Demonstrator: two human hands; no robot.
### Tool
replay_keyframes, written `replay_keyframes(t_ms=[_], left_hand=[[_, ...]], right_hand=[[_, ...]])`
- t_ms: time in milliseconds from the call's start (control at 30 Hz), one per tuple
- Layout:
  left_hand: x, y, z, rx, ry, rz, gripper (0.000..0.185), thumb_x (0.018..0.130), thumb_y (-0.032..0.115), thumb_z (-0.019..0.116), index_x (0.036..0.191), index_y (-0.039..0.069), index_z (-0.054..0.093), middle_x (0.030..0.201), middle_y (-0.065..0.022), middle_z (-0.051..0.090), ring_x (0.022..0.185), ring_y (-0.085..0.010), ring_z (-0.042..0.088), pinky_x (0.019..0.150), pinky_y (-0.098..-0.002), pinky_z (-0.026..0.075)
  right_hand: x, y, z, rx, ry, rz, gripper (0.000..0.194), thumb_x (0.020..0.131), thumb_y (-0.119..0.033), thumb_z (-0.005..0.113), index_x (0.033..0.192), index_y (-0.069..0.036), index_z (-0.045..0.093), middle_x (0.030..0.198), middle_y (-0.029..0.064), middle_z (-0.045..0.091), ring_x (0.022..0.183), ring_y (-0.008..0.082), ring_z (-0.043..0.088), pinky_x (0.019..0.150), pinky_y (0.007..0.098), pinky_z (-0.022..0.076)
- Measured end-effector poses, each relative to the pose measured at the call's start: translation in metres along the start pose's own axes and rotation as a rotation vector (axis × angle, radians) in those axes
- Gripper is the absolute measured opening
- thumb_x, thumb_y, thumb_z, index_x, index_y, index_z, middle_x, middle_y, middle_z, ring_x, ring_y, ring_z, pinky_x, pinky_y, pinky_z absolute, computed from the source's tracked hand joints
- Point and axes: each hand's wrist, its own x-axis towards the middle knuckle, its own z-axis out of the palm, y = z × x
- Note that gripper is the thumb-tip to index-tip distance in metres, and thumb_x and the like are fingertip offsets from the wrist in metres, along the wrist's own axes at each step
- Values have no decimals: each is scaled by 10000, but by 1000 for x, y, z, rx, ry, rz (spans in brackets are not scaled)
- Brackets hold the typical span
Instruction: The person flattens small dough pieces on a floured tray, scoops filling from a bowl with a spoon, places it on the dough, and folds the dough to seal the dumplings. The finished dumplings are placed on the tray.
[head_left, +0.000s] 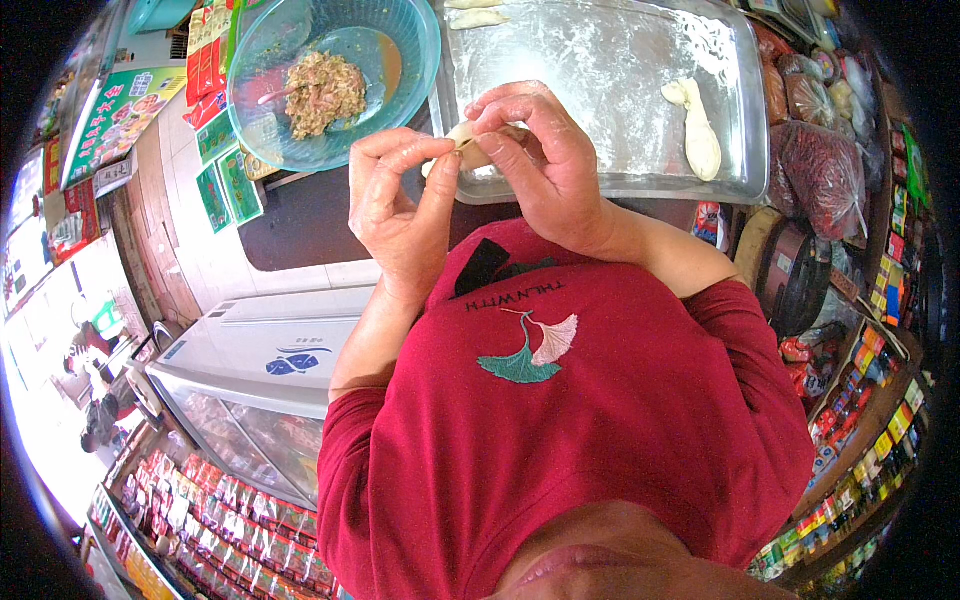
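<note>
My left hand (401, 199) pinches the edge of a folded dough wrapper (471, 154) between thumb and forefinger. Curled around the other side of that dough is my right hand (551, 161), its thumb on the near edge; the fingers hide part of the piece. Both hands are dusted with flour, above the near left corner of a floured metal tray (592, 82). On the tray's right side lies a dough strip (702, 142) with a thicker near end. Shaped dough pieces (478, 19) rest at its far left. A turquoise plastic basin (409, 82) holds minced filling (324, 94) and a pink-handled utensil.
Left of the basin lie red and green packets (240, 184) on a pale surface. A white chest freezer (262, 337) with a clear front stands at my left. Bagged dry goods (821, 176) and packed shelves (862, 465) are at my right. A dark board edge (315, 225) lies below the basin.
</note>
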Motion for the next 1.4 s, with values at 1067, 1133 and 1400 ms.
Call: replay_keyframes(t_ms=[1067,1133,1400], left_hand=[[-9,-8,6,-210,59,8,517,787,-102,756,1252,6,557,980,-76,690,1024,-199,596,1008,-374,428],[-10,-7,6,-256,56,8,558,784,-110,752,1284,5,532,991,-80,694,1028,-195,599,1025,-380,415],[-7,-9,6,-182,26,62,589,780,-117,752,1306,5,519,996,-72,711,1012,-178,608,1051,-378,392]], right_hand=[[-1,-4,1,7,-40,24,78,955,-37,615,1026,-7,616,1092,135,629,937,196,669,771,292,566],[0,-4,2,5,-41,20,78,956,-36,614,1028,-5,616,1094,136,628,935,198,671,773,293,569],[-1,-8,-1,11,-133,27,113,975,35,580,1083,5,589,1180,132,568,993,138,608,815,246,534]])
